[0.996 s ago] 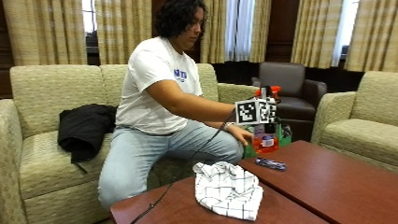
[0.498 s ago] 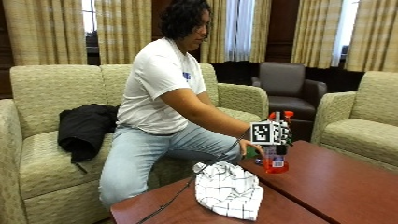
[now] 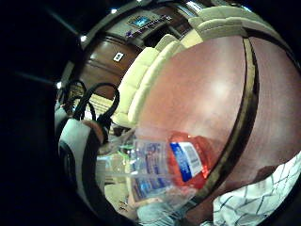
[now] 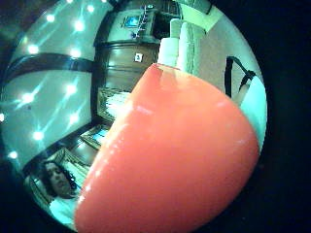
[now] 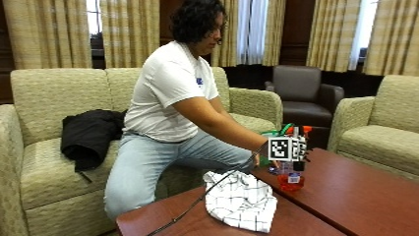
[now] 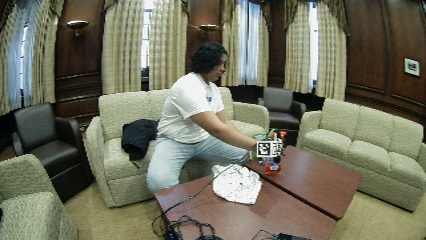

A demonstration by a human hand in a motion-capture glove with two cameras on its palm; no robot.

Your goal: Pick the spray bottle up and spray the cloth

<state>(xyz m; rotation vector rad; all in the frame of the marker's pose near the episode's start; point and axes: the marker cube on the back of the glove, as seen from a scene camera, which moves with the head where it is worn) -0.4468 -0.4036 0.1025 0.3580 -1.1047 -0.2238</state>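
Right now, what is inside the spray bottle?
The spray bottle is clear, with red liquid pooled at the bottom. Its upper part looks empty, though the right hand and a label cover some of it.

I see the spray bottle [image 5: 290, 176] upright on the table [image 5: 353, 196], clear plastic with red liquid low in it, a blue-and-white label and an orange-red nozzle on top. The cloth [image 5: 240, 200], white with a dark check, lies crumpled just beside it.
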